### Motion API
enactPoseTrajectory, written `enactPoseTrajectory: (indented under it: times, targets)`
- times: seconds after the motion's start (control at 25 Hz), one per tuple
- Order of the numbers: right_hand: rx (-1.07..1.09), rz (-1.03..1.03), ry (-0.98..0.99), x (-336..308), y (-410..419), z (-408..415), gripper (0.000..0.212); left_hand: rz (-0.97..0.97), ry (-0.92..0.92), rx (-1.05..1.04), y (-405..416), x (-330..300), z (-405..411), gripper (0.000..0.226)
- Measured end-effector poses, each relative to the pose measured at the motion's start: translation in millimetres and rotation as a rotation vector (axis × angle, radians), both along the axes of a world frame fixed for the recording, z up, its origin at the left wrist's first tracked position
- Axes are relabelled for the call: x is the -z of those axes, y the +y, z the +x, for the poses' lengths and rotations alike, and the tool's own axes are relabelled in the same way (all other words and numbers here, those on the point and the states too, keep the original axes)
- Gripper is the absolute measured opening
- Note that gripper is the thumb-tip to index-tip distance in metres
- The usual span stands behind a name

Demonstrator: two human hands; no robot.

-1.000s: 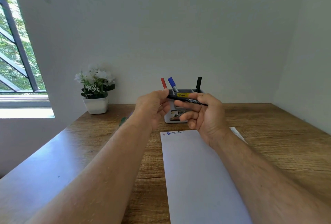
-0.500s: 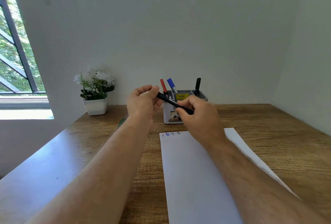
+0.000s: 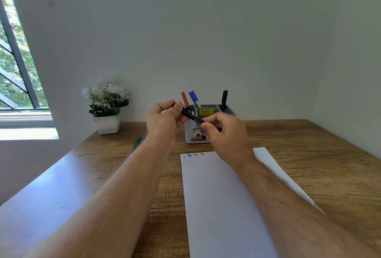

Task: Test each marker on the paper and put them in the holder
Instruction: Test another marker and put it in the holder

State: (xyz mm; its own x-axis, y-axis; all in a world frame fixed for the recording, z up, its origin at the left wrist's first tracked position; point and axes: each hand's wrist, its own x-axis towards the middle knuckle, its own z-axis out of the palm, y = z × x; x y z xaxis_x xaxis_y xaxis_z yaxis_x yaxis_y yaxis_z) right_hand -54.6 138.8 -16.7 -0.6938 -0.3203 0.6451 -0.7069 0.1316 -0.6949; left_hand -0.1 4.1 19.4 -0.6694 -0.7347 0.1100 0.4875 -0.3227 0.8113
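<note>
Both hands meet at the centre of the frame, above the far end of the paper (image 3: 222, 200) and in front of the holder (image 3: 192, 134). The left hand (image 3: 162, 121) has its grip closed on the upper-left end of a black marker (image 3: 190, 115), pinched between thumb and fingers. The right hand (image 3: 226, 134) has its grip closed on the lower-right end of the same marker, whose barrel slants down from upper left to lower right between the two hands. Whether the cap is on or off cannot be told.

The holder, white with grey compartments and a yellow price label (image 3: 206, 111), stands on the wooden tabletop (image 3: 309, 154) just beyond the paper. A red marker (image 3: 185, 99) and a blue marker (image 3: 194, 98) lean in its left part; a second black marker (image 3: 224, 99) stands upright in its right part.

Small red, blue and dark test marks (image 3: 193, 155) lie along the paper's far edge. A green marker (image 3: 137, 141) lies on the tabletop just left of the left forearm, partly hidden. A white potted plant (image 3: 106, 106) sits at centre left, against the wall, with a window (image 3: 14, 72) at the left edge.
</note>
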Motion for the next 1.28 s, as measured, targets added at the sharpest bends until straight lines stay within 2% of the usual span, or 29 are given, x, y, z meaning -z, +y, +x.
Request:
enactPoseTrajectory:
  times: [0.12,0.24,0.32,0.44,0.6,0.72,0.84,0.96,1.2,1.28]
  targets:
    - [0.006,-0.009,-0.013,0,-1,0,0.003,-0.052,-0.016,0.025,4,1,1,0.021]
    - [0.013,0.034,0.012,3,-2,0,0.002,-0.213,-0.068,0.069,16,3,0,0.038]
    - [0.039,0.056,0.036,5,-1,0,0.011,-0.302,-0.084,0.035,21,1,1,0.04]
    - [0.208,-0.01,0.066,3,2,-4,0.029,-0.427,-0.04,-0.05,24,-6,6,0.044]
    - [0.449,-0.026,0.013,1,5,-7,0.033,-0.617,0.088,-0.177,33,-21,10,0.046]
    - [0.46,-0.001,0.004,2,4,-8,0.033,-0.771,0.186,-0.302,40,-35,3,0.047]
    - [0.458,0.031,0.033,2,2,-9,0.031,-0.801,0.222,-0.364,42,-47,-17,0.046]
    - [0.455,0.063,0.045,4,2,-11,0.031,-0.846,0.157,-0.34,42,-50,-43,0.043]
    - [0.46,0.091,0.062,5,-1,-12,0.029,-1.126,-0.077,-0.268,45,-38,-85,0.04]
    - [0.443,0.104,0.058,5,-2,-12,0.03,-1.167,-0.164,-0.249,45,-34,-92,0.04]
